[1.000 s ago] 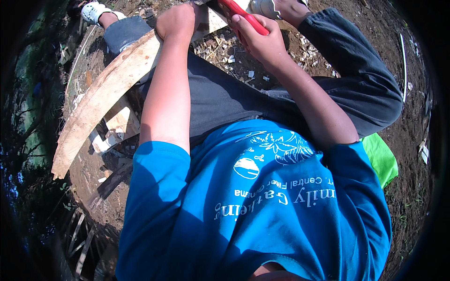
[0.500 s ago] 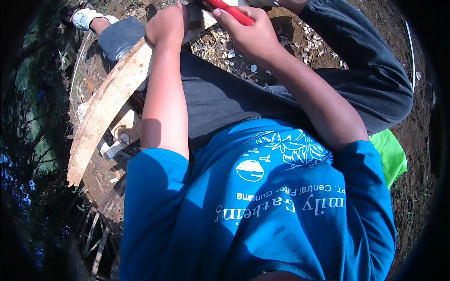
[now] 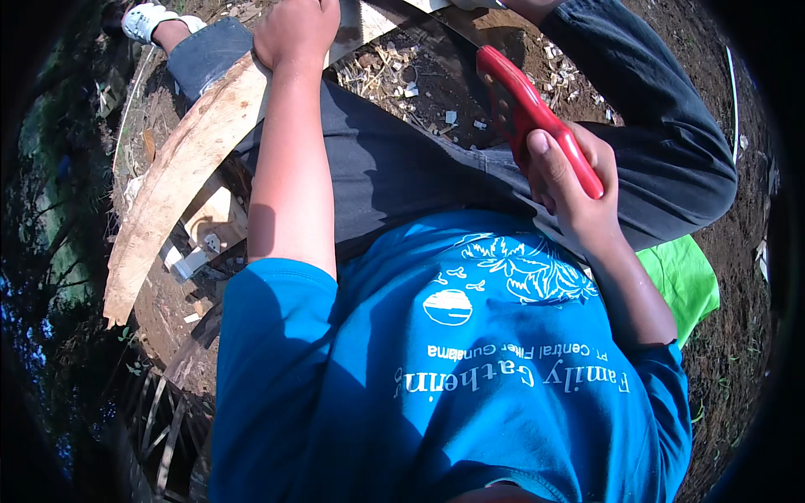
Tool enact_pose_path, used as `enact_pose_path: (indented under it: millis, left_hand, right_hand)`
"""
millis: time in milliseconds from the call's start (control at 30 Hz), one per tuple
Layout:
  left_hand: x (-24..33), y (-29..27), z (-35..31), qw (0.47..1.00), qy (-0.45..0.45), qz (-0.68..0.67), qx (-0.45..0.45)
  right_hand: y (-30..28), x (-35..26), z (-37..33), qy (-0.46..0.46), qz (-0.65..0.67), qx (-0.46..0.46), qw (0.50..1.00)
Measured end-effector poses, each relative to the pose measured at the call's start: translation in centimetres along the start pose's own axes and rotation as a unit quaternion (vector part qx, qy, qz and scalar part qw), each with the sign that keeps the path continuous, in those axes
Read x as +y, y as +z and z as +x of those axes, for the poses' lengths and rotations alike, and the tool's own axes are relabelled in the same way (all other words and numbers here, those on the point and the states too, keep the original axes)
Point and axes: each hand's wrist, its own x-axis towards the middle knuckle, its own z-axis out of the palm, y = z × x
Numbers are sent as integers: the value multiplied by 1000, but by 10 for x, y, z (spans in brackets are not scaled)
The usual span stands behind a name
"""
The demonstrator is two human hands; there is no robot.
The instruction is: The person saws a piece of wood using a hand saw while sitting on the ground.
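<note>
My left hand (image 3: 295, 35) is closed on a long, pale, curved-looking wooden plank (image 3: 180, 180) at the top of the view; its fingertips are partly cut off by the upper edge. The plank slants from there down to the left, past my left forearm, ending in a rough tip. In my right hand (image 3: 580, 189), held over my thigh right of the middle, is the red handle of a handsaw (image 3: 521, 105). Its dark blade runs up and left toward the plank's upper part. Whether the teeth sit in the wood, I cannot tell.
Wood chips (image 3: 394, 71) and shavings litter the brown soil beyond my dark trousers (image 3: 394, 159). A foot in a white clog (image 3: 149, 23) is at the upper left. Wood offcuts (image 3: 218, 222) lie beneath the plank, and bright green cloth (image 3: 683, 285) is at my right side.
My right hand has drawn the saw handle down and to the right, toward my body, baring more of the blade. My left hand and the plank have shifted only slightly.
</note>
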Motion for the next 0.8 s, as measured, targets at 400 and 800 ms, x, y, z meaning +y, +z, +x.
enact_pose_path:
  millis: [400, 800]
  left_hand:
    - [-3, 0, 1, 1000, 24, -3, -2]
    - [9, -9, -5, 1000, -6, -16, -17]
  right_hand:
    - [76, -11, 164, -62, 3, 35, 997]
    - [77, 26, 151, -203, -65, 101, 972]
